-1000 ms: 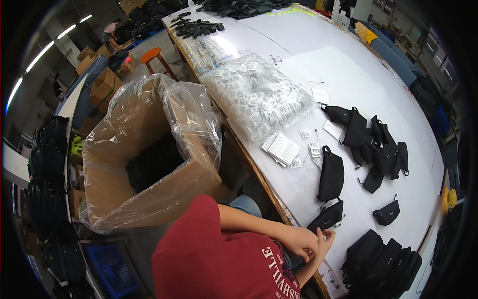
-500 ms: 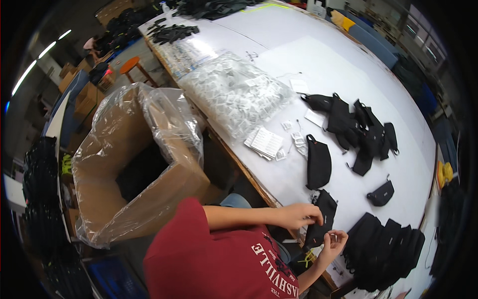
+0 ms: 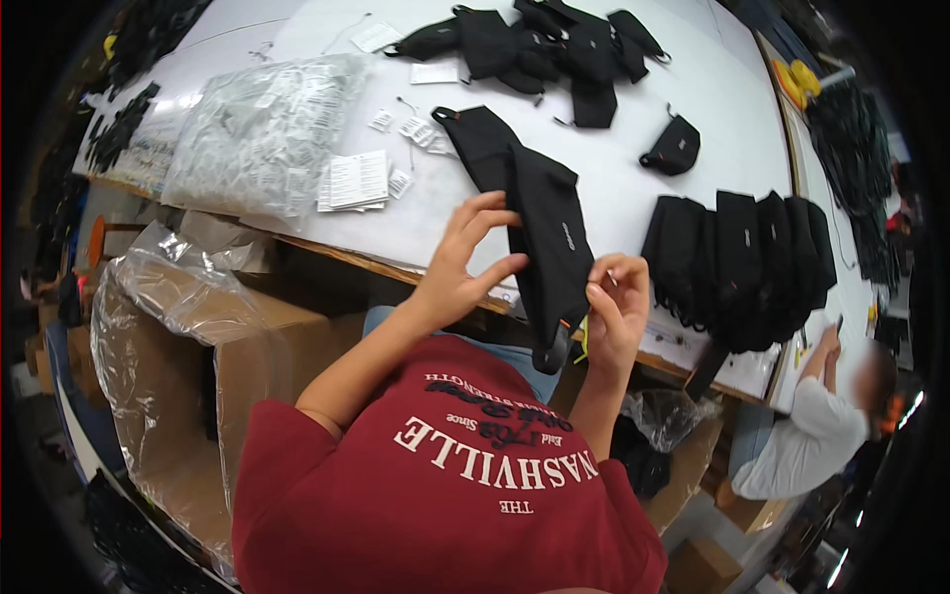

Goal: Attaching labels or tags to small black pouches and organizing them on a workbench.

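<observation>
A black zip pouch with a small pale mark and an orange tab stands tilted at the table's near edge. My left hand is at its left side, fingers and thumb spread, the fingertips touching its edge. With thumb and forefinger closed, my right hand pinches the pouch's right edge; anything small between those fingertips is too fine to make out. Another black pouch lies behind it, partly covered. Left of that are a stack of white printed cards and some small white packets.
A clear bag of white packets lies on the white table. Black pouches lie heaped at the back and in a row at right. A plastic-lined carton stands at left. A co-worker works at far right.
My view has swung right, bringing the co-worker into sight. The pouch has gone from lying on the table to being tilted up, and my left hand has spread its fingers along its left edge.
</observation>
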`<action>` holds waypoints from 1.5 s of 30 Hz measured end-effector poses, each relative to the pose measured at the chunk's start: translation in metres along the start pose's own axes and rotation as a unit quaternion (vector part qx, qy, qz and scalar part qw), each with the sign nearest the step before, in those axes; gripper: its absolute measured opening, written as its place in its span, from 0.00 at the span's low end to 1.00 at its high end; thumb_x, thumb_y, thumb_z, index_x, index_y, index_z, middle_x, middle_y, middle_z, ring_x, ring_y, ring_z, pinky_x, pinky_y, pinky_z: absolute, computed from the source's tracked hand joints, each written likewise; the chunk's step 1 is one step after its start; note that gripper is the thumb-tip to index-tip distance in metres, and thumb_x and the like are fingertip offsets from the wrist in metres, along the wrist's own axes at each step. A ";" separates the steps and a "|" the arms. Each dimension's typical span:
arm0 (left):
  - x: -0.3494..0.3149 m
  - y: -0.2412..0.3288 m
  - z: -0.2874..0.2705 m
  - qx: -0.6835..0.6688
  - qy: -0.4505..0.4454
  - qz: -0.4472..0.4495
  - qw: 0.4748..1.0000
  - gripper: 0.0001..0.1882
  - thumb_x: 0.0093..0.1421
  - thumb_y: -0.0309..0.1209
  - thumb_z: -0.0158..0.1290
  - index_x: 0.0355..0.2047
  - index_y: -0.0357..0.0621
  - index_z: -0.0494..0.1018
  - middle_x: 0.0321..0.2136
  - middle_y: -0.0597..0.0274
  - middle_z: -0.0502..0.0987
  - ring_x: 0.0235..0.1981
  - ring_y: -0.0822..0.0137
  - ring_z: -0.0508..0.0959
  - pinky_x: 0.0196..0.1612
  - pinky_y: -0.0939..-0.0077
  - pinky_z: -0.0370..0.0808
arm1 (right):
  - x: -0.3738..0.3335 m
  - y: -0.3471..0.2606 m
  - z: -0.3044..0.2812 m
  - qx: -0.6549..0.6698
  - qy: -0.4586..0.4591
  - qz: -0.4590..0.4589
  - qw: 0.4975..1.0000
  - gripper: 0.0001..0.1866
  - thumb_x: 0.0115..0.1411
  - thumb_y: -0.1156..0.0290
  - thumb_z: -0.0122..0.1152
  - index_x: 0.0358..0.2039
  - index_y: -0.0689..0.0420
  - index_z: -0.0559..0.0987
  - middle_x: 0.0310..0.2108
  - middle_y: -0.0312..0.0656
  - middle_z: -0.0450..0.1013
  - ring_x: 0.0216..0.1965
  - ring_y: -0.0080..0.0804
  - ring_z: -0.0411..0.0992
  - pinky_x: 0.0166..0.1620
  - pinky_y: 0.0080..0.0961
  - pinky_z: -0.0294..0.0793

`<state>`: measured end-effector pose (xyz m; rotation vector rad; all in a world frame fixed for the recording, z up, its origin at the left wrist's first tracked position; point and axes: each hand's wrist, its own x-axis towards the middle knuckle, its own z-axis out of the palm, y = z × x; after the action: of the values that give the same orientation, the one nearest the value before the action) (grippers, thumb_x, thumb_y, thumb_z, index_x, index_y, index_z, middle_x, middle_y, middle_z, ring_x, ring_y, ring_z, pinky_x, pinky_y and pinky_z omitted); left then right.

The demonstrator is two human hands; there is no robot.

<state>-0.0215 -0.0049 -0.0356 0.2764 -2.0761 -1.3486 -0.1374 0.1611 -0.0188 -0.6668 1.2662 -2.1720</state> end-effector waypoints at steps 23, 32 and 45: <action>0.006 0.007 -0.022 0.200 -0.036 0.137 0.969 0.14 0.40 0.19 0.61 0.29 0.38 0.72 0.28 0.58 0.75 0.31 0.58 0.74 0.35 0.67 0.70 | -0.021 0.029 -0.028 0.036 -0.054 0.204 0.977 0.40 0.54 0.49 0.57 0.61 0.59 0.56 0.51 0.45 0.65 0.53 0.32 0.64 0.55 0.27 0.61; -0.003 -0.002 -0.026 0.147 -0.019 0.036 0.988 0.09 0.47 0.20 0.58 0.29 0.36 0.71 0.25 0.56 0.74 0.27 0.56 0.74 0.31 0.71 0.71 | -0.027 0.040 -0.018 -0.024 -0.078 0.365 0.927 0.28 0.52 0.67 0.66 0.51 0.62 0.69 0.44 0.42 0.72 0.45 0.28 0.71 0.49 0.26 0.69; -0.012 -0.008 -0.047 0.117 -0.070 -0.098 0.986 0.08 0.55 0.26 0.55 0.33 0.35 0.70 0.48 0.53 0.73 0.42 0.55 0.76 0.45 0.72 0.70 | -0.027 0.037 -0.044 0.162 -0.105 0.250 0.949 0.15 0.61 0.61 0.54 0.42 0.59 0.71 0.29 0.48 0.73 0.30 0.33 0.74 0.35 0.28 0.74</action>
<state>0.0150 -0.0376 -0.0348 0.5121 -2.3826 -1.2651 -0.1389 0.1909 -0.0746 -0.3760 0.8266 -1.7729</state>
